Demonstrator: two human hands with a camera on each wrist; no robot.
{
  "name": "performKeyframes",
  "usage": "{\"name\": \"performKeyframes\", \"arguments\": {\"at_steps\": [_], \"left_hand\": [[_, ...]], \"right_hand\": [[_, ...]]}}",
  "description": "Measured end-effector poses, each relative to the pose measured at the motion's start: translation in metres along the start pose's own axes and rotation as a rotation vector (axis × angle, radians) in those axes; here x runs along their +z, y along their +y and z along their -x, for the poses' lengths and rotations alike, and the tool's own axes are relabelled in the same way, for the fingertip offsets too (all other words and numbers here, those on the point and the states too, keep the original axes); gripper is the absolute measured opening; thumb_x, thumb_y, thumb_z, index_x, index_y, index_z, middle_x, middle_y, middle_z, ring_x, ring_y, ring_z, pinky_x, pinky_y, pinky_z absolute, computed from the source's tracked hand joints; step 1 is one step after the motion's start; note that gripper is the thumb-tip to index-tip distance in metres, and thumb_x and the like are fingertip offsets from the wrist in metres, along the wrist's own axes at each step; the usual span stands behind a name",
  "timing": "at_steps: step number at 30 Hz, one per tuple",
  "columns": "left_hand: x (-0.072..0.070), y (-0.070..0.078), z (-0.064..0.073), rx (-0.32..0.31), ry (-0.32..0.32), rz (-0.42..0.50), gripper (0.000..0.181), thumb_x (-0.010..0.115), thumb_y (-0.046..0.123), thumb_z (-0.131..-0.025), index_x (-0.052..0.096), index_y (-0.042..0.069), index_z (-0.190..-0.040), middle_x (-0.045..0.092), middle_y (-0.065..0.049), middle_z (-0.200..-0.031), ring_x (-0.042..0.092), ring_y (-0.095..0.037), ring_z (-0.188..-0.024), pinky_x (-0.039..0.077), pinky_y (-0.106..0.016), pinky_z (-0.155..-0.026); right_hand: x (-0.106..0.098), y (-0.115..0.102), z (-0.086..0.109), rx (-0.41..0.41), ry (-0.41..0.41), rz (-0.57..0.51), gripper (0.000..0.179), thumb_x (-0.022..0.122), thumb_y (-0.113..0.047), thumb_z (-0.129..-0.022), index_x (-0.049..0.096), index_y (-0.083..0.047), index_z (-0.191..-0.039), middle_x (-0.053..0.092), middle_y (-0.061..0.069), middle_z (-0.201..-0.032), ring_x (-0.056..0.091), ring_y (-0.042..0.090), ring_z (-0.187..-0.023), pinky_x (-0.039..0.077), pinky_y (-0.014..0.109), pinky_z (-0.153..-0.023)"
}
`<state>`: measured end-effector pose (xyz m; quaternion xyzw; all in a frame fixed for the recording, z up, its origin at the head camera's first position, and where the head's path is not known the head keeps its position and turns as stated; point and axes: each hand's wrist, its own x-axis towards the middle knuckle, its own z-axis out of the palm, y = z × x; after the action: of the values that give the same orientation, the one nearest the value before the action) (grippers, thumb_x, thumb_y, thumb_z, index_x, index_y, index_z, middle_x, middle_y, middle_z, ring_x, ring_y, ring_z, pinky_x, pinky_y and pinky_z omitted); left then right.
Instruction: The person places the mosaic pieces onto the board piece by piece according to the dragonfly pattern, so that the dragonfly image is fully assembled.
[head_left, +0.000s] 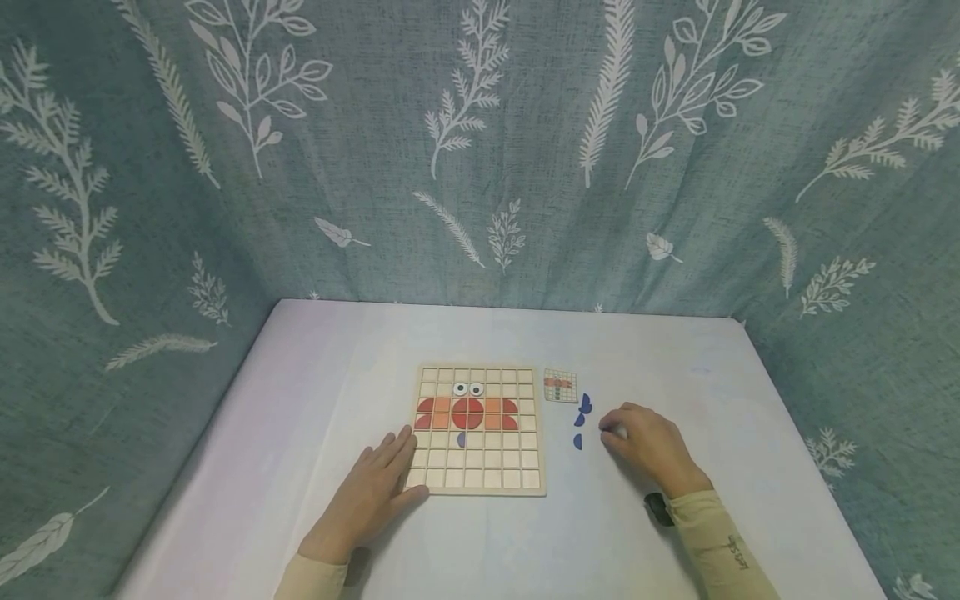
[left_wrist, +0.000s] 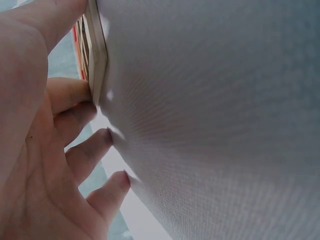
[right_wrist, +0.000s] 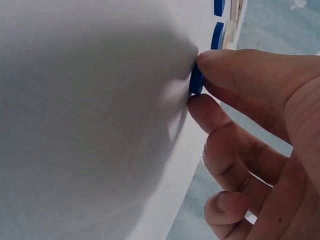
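A square wooden grid board (head_left: 480, 492) lies on the table. Its cells hold red pieces (head_left: 459, 406), orange squares (head_left: 441, 406), two round eye pieces (head_left: 461, 388) and one blue quarter-round piece (head_left: 462, 439). My left hand (head_left: 369, 498) rests at the board's lower left corner, fingers along the left side and thumb at the front edge. To the right of the board, my right hand (head_left: 654, 446) pinches a blue piece (right_wrist: 197, 82) between thumb and finger, low over the tabletop; the fingertips cover part of it.
Several loose blue pieces (head_left: 577, 442) lie between the board and my right hand. A small pattern card (head_left: 560, 386) with a similar figure sits at the board's upper right. The white table (head_left: 360, 333) ends at a leafy green curtain (head_left: 375, 167) behind and on both sides.
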<state>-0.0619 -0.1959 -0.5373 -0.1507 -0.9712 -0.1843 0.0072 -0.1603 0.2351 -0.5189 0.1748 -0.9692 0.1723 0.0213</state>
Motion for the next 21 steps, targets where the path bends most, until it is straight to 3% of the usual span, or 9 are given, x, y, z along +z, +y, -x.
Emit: {"name": "performKeyframes", "arguments": {"at_steps": [8,14,21], "left_hand": [[0.000,0.000,-0.002,-0.003,-0.013,-0.006,0.078,0.066,0.047,-0.096,0.041,-0.001,-0.153,0.036,-0.017,-0.161,0.036,-0.041,-0.145,0.031,-0.062,-0.116],[0.000,0.000,-0.002,-0.001,-0.009,-0.011,0.078,0.066,0.047,-0.096,0.042,-0.001,-0.153,0.036,-0.017,-0.160,0.036,-0.041,-0.145,0.031,-0.062,-0.116],[0.000,0.000,-0.002,-0.001,-0.011,-0.009,0.078,0.066,0.046,-0.096,0.042,-0.001,-0.152,0.036,-0.016,-0.160,0.036,-0.041,-0.145,0.031,-0.062,-0.116]], "right_hand": [[0.003,0.002,0.000,-0.036,0.098,0.002,0.014,0.084,-0.016,-0.083,0.079,-0.017,-0.096,0.072,-0.003,-0.092,0.069,0.021,-0.084,0.059,0.041,-0.071],[0.006,-0.006,-0.004,-0.094,0.135,-0.013,0.017,0.084,-0.018,-0.084,0.079,-0.018,-0.099,0.073,-0.002,-0.099,0.069,0.018,-0.089,0.060,0.040,-0.075],[0.009,-0.018,-0.011,-0.174,0.165,-0.065,0.016,0.085,-0.016,-0.083,0.079,-0.017,-0.097,0.072,-0.003,-0.096,0.058,0.010,-0.075,0.053,0.030,-0.064]]}}
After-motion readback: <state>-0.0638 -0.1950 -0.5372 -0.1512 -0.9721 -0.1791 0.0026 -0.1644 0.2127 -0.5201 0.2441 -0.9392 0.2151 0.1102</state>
